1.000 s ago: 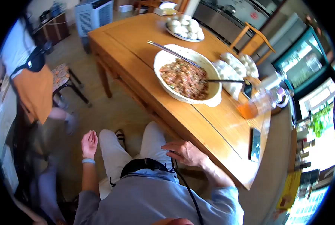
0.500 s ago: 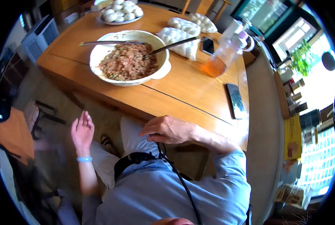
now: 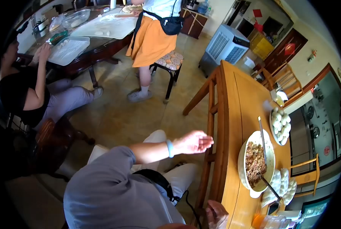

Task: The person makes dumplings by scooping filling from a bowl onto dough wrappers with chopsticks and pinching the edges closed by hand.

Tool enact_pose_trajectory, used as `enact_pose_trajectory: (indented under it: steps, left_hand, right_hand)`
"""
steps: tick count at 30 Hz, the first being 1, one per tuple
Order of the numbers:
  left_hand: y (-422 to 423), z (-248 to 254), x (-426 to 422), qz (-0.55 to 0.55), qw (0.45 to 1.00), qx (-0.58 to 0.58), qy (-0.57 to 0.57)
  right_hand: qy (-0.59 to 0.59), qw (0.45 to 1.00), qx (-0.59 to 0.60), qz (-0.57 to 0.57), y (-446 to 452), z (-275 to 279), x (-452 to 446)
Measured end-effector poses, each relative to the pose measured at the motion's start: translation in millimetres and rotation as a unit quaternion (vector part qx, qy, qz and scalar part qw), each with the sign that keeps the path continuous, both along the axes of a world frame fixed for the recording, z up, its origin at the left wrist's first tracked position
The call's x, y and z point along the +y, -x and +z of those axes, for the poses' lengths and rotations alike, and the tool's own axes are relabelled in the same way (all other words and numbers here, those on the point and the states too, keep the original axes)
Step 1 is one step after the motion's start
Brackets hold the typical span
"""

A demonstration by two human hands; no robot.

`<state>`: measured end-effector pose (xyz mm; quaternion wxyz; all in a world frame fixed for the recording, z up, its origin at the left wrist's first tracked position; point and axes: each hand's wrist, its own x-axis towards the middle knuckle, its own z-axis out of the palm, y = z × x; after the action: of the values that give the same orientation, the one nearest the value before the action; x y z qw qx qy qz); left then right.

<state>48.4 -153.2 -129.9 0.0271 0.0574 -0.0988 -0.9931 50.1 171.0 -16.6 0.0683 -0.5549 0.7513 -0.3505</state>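
My left hand (image 3: 194, 142), with a pale blue bracelet (image 3: 170, 149) at the wrist, hovers over my lap just left of the wooden table (image 3: 235, 114). Its fingers are loosely stretched and hold nothing. Low in the view, my right hand (image 3: 216, 214) is beside the near table edge, partly cut off. Its fingers look loose and nothing shows in them. On the table is a cream bowl (image 3: 242, 168) of minced filling (image 3: 255, 162). A pair of dark chopsticks (image 3: 262, 133) lies across it, and another dark stick (image 3: 270, 187) leans out of the filling.
A plate of white round buns (image 3: 280, 124), bags of white pieces (image 3: 281, 187) and a bottle of amber liquid (image 3: 268, 221) share the table. Left, a seated person (image 3: 29, 87) works over a tray (image 3: 69, 49); another stands by a stool (image 3: 169, 61). An air cooler (image 3: 225, 44) stands behind.
The view has swung left, so the table now lies at the right and two people show. My left hand has moved toward the table side; my right hand sits lower in view.
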Motion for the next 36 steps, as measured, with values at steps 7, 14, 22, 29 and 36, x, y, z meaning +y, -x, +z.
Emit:
enact_pose_trajectory:
  steps: [7, 14, 22, 29, 36]
  left_hand:
    - [-58, -29, -19, -0.025, 1.000, 0.010, -0.016]
    - [-88, -65, -61, 0.033, 0.992, -0.113, -0.055]
    - [-100, -98, -49, 0.052, 0.990, -0.099, -0.087]
    - [-129, -166, -19, 0.096, 0.989, -0.109, -0.020]
    - [-144, -204, -21, 0.045, 0.988, -0.134, -0.057]
  right_hand:
    - [-0.058, 0.988, -0.001, -0.146, -41, -21, 16]
    - [-0.035, 0.958, -0.097, -0.266, -39, -55, 17]
    - [0.053, 0.877, -0.374, -0.298, -39, -150, -8]
    - [0.073, 0.867, -0.426, -0.249, -1, -212, -40]
    - [0.011, 0.892, -0.398, -0.213, 42, -240, -79]
